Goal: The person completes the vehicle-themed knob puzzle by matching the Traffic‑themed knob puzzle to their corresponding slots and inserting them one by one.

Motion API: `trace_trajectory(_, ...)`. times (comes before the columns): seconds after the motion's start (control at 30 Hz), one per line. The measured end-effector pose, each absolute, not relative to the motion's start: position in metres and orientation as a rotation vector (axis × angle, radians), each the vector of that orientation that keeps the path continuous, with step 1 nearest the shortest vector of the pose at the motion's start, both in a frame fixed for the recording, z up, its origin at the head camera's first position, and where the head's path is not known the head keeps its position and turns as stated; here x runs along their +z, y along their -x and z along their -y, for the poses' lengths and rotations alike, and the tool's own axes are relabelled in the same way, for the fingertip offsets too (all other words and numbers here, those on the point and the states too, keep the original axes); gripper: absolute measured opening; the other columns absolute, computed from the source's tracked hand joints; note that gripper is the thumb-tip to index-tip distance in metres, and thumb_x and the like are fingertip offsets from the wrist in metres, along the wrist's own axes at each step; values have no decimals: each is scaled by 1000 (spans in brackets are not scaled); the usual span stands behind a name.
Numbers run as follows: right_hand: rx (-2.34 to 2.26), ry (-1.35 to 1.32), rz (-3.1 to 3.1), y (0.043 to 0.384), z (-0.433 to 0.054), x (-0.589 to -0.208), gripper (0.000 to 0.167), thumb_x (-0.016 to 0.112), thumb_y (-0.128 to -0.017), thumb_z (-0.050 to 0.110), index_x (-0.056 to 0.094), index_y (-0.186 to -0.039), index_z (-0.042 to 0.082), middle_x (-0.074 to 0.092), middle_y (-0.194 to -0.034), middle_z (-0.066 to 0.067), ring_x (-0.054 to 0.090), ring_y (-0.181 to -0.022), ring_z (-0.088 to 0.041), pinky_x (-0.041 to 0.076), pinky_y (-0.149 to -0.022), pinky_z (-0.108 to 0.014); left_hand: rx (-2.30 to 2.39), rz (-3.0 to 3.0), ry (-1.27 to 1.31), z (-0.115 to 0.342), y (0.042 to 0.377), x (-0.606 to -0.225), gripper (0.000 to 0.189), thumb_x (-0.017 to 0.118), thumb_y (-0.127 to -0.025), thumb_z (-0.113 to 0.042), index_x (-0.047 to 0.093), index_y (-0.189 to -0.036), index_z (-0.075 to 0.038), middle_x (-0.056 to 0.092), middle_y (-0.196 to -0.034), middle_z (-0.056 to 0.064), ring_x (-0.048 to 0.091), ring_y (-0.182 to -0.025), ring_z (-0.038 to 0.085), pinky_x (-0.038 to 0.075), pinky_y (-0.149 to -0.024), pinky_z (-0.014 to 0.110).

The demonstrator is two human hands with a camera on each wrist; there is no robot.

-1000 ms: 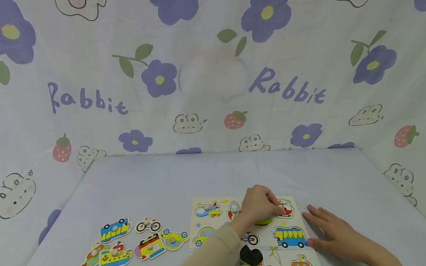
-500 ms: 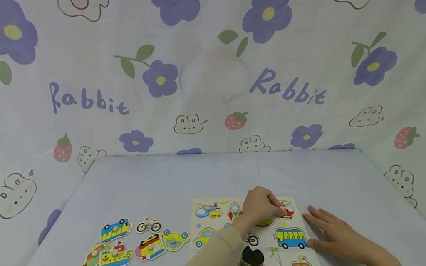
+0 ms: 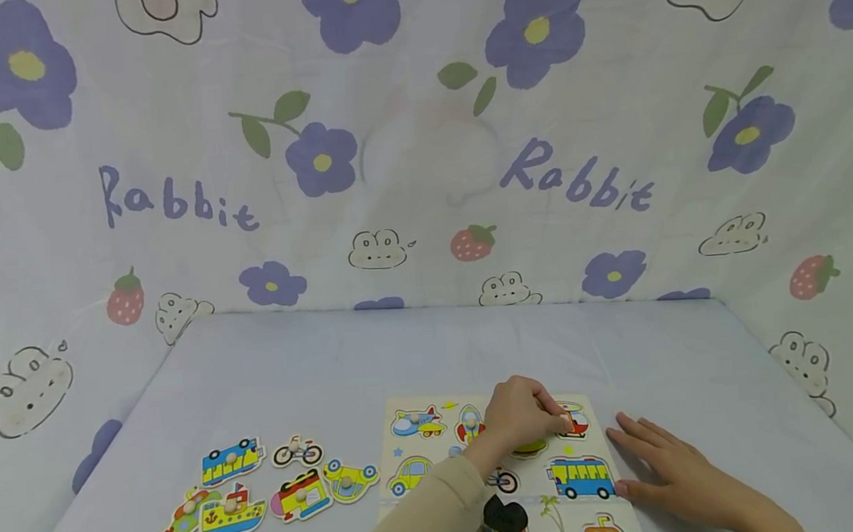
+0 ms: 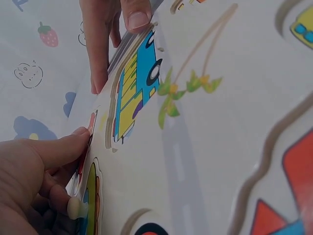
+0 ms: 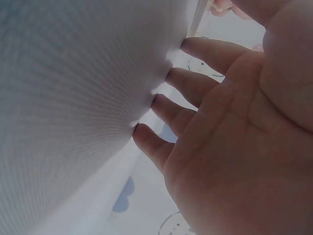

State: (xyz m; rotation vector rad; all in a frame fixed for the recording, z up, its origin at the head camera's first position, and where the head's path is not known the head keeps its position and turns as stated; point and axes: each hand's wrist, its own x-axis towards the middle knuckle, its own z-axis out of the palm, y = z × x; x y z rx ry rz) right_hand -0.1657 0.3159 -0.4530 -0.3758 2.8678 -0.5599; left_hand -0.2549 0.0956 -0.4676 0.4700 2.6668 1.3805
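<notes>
Pinching the helicopter piece (image 3: 576,423) between thumb and fingers at the board's (image 3: 533,488) far right corner, the left hand (image 3: 517,413) likely gains control of the piece's outline. The right hand (image 3: 667,460) rests spread, extended fingertips on the worktop (image 3: 313,358), thumb at the board's right edge, seemingly to steady it. The airplane piece (image 3: 416,422) and rocket piece (image 3: 471,421) line the far edge. Toward the worktop's left edge, the ship piece (image 3: 231,517) lies knob-up, presumably for easy grasping.

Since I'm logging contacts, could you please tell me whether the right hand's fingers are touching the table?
Touching. The right wrist view shows the right hand with its fingers meeting the table at their tips, no gap visible.
</notes>
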Motion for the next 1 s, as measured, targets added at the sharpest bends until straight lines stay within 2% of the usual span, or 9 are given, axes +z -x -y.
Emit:
trace_trajectory(0.53, -541, 404, -2882, 168, -317, -455, 86, 68, -82, 61, 48, -145, 5, 30, -154, -22, 21, -138, -51, 22, -99, -73, 1406, -2683, -525, -94, 251, -464, 23, 88, -74, -25, 67, -66, -21, 58, -60, -16, 51, -58, 2, 40, -53, 22)
trace_trajectory(0.63, -544, 385, -2876, 170, -316, -456, 87, 68, -81, 62, 48, -145, 6, 30, -155, -21, 20, -138, -51, 22, -99, -73, 1423, -2671, -548, -93, 251, -465, 21, 86, -77, -23, 67, -69, -21, 60, -63, -16, 54, -60, 2, 42, -57, 22)
trace_trajectory(0.77, -525, 373, -2873, 171, -316, -456, 88, 69, -80, 61, 48, -144, 5, 30, -154, -23, 20, -138, -52, 23, -98, -73, 1484, -2655, -657, -92, 247, -463, 9, 80, -83, -20, 73, -87, -17, 67, -83, -15, 60, -77, 1, 46, -71, 22)
trace_trajectory(0.83, -514, 370, -2876, 171, -316, -456, 88, 69, -80, 61, 48, -144, 4, 30, -154, -24, 20, -138, -53, 23, -98, -73, 1526, -2646, -738, -91, 243, -459, 14, 76, -87, -20, 73, -99, -15, 69, -95, -14, 59, -81, 0, 47, -74, 21)
trace_trajectory(0.9, -518, 356, -2872, 169, -317, -457, 88, 69, -80, 62, 48, -145, 5, 30, -154, -23, 20, -138, -52, 22, -99, -73, 1571, -2622, -808, -87, 236, -455, 17, 72, -90, -19, 72, -106, -13, 68, -100, -13, 58, -77, -1, 47, -69, 20)
trace_trajectory(1.0, -524, 338, -2858, 170, -316, -457, 89, 68, -80, 63, 47, -145, 5, 29, -155, -22, 18, -139, -52, 21, -99, -74, 1608, -2589, -906, -72, 226, -449, 13, 70, -93, -16, 71, -105, -13, 68, -95, -12, 55, -69, -2, 45, -61, 18)
